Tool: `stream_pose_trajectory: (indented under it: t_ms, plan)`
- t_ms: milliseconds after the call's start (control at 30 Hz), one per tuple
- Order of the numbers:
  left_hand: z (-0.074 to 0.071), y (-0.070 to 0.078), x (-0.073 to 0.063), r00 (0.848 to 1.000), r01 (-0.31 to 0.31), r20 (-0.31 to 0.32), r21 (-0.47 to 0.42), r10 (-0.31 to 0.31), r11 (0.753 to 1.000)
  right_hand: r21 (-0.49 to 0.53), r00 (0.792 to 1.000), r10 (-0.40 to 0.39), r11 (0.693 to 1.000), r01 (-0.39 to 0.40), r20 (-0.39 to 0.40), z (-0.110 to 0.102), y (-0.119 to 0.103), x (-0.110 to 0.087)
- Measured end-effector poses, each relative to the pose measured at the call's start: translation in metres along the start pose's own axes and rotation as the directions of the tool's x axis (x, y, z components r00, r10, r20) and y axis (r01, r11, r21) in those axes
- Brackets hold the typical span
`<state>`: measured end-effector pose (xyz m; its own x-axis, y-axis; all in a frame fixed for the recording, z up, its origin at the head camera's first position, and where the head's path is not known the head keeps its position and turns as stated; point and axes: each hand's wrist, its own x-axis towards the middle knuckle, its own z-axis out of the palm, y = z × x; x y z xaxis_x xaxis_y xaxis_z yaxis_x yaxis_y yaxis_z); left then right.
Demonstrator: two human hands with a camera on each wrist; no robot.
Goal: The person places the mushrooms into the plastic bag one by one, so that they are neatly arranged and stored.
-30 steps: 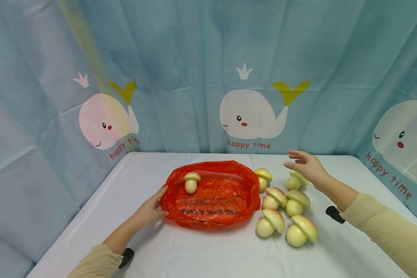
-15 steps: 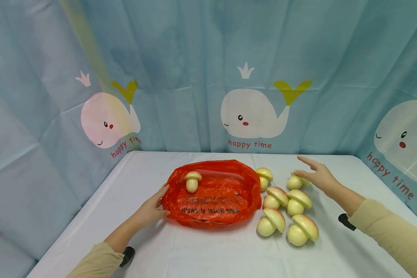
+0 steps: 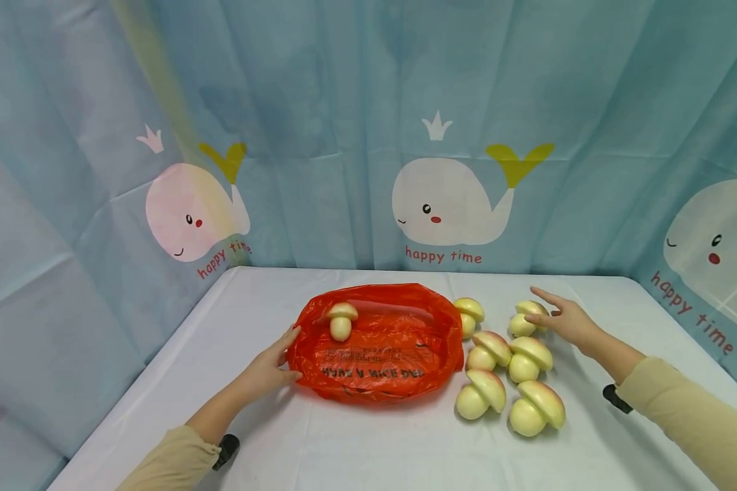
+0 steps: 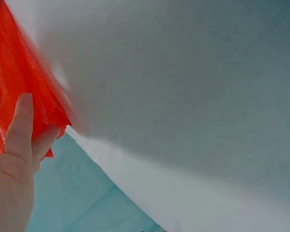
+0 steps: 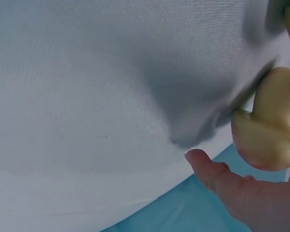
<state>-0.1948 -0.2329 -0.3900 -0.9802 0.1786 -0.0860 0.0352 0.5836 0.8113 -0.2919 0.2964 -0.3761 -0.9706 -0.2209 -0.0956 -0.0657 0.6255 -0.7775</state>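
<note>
My left hand [image 3: 267, 372] rests against the left side of a red plastic bag [image 3: 374, 390], which lies with its mouth spread wide. Straight fingers touch the bag's film, also in the left wrist view [image 4: 19, 154]. Inside the bag, toward its back left, is one pale yellow model mushroom [image 3: 340, 327]. My right hand [image 3: 572, 326] reaches over the table at the back right, fingers extended and holding nothing. Its fingertips overlap the rearmost mushroom [image 3: 521, 324]. In the right wrist view a mushroom [image 5: 273, 121] with a pink-tinged cap is just above my fingers.
Right of the bag lie several more mushrooms, among them one touching the bag's back right edge [image 3: 469, 319] and a front right one [image 3: 536, 409]. All are on a white-covered table [image 3: 368, 450]. A blue whale-print curtain [image 3: 319, 136] hangs behind.
My right hand has moved right and down to the rearmost mushroom, its fingers spreading as it came. My left hand and the bag have stayed put.
</note>
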Motion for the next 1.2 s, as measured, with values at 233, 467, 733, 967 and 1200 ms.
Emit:
stream_pose_trajectory:
  t_ms: [233, 467, 733, 967, 1200]
  plan:
    - [0.0003, -0.0007, 0.0006, 1.000, -0.006, -0.002, 0.009, 0.006, 1.000, -0.001, 1.000, -0.007, 1.000, 0.007, 0.011, 0.0026, 0.0051, 0.0008]
    - [0.0002, -0.0007, 0.0000, 1.000, -0.022, 0.006, -0.002, 0.022, 1.000, 0.000, 1.000, 0.005, 1.000, -0.005, 0.016, 0.0014, 0.0089, 0.0015]
    - [0.0009, -0.0002, -0.0015, 1.000, -0.024, 0.000, 0.001, 0.024, 1.000, -0.016, 1.000, 0.020, 1.000, -0.020, 0.015, 0.0046, 0.0067, 0.0035]
    - [0.0011, -0.0003, -0.0021, 1.000, -0.012, -0.003, -0.001, 0.012, 1.000, -0.004, 1.000, 0.025, 1.000, -0.025, -0.007, 0.0083, 0.0052, 0.0033]
    - [0.0016, 0.0017, -0.0006, 1.000, -0.004, -0.002, -0.003, 0.004, 1.000, 0.018, 0.999, 0.049, 0.999, -0.049, -0.013, 0.0066, 0.0000, 0.0039]
